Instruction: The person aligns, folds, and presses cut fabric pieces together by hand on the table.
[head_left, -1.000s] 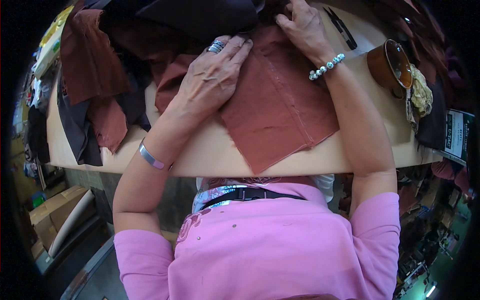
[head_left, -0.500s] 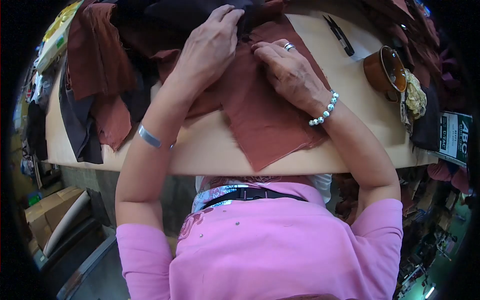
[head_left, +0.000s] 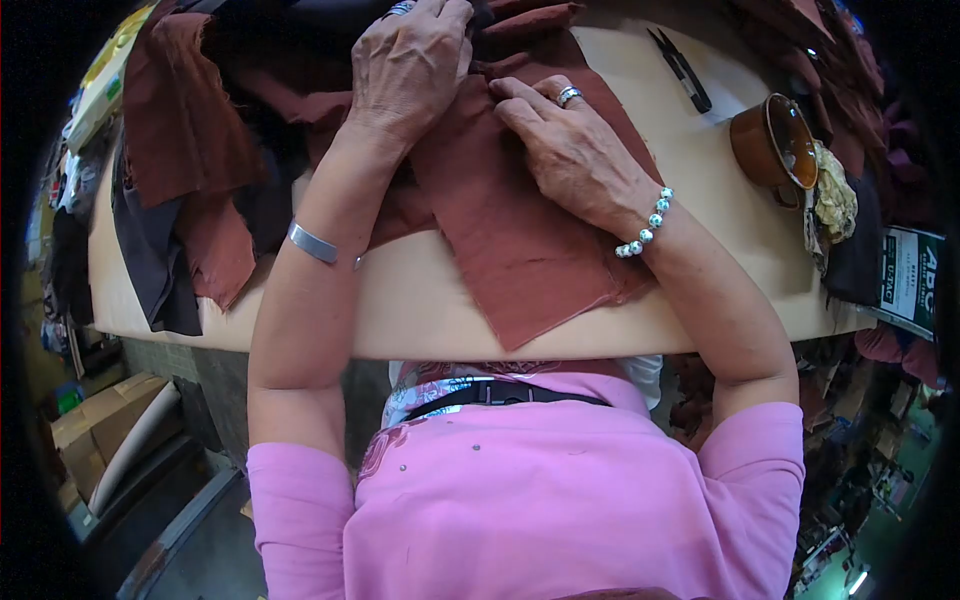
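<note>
A reddish-brown cloth piece (head_left: 500, 230) lies on the pale table (head_left: 440, 310), one corner close to the front edge. My left hand (head_left: 410, 75) is bent over the cloth at the top, beside dark fabric; its fingertips are partly out of sight, and what they hold is hidden. My right hand (head_left: 575, 150) rests on the upper part of the brown cloth, palm down, with thumb and fingers somewhat apart. More dark cloth (head_left: 290, 40) is bunched beyond my left hand.
Black thread snips (head_left: 682, 72) lie at the upper right. Near them a brown cup (head_left: 775, 145) stands beside a crumpled yellowish cloth (head_left: 836, 190). Brown and dark fabric pieces (head_left: 165, 130) hang over the table's left side. A cardboard box (head_left: 110, 425) sits below at left.
My left hand has moved up and away from the brown cloth's middle. My right hand has come down and left onto the cloth, whose seam side is now folded or turned.
</note>
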